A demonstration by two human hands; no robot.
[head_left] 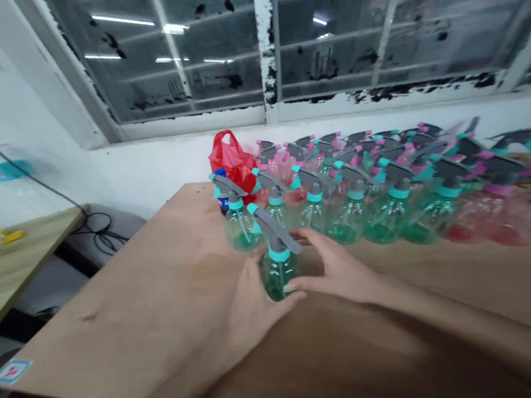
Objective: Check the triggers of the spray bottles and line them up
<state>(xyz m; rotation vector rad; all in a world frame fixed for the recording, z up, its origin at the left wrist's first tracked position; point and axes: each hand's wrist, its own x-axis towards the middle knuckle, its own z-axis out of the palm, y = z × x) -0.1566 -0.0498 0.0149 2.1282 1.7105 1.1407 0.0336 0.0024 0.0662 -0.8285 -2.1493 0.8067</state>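
Observation:
A green spray bottle (278, 271) with a grey trigger and teal collar stands upright on the brown table (163, 309). My left hand (252, 306) wraps round its left side and base. My right hand (335, 267) cups its right side, fingers curled behind it. Just beyond it stands a row of several green spray bottles (342, 216).
Several more green and pink spray bottles (481, 197) fill the back of the table up to the wall. A red plastic bag (232, 159) sits behind them at the left. A second wooden table (13, 261) and black cables (99, 230) lie at the left. Windows run above.

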